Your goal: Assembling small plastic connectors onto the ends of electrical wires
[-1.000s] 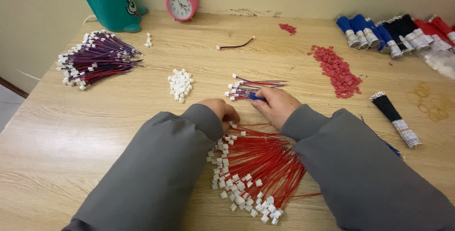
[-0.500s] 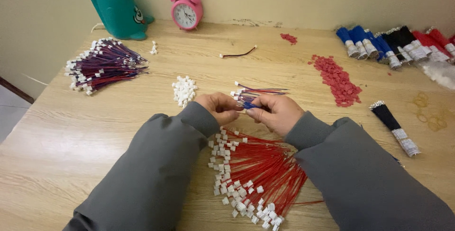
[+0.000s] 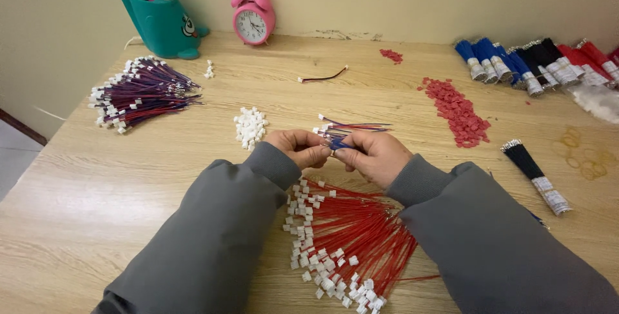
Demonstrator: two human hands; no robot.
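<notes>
My left hand (image 3: 298, 147) and my right hand (image 3: 372, 155) meet at the fingertips above the wooden table (image 3: 129, 191). Between them they pinch a blue wire (image 3: 335, 142); whether a connector is on it is hidden by the fingers. Just behind the hands lie a few finished wires (image 3: 353, 127), red and blue with white plugs. Under my forearms spreads a fan of red wires with white connectors (image 3: 351, 243). A small heap of loose white connector housings (image 3: 250, 127) sits left of my left hand.
A big pile of red-and-blue wires (image 3: 138, 91) lies far left. A teal pen holder (image 3: 162, 22) and pink alarm clock (image 3: 253, 20) stand by the wall. Red housings (image 3: 456, 110), bundled blue, black and red wires (image 3: 529, 62), a black bundle (image 3: 534, 175) lie right.
Both hands have lifted slightly and come together at the fingertips on the blue wire. The view has shifted a little, so the table items sit lower and further right.
</notes>
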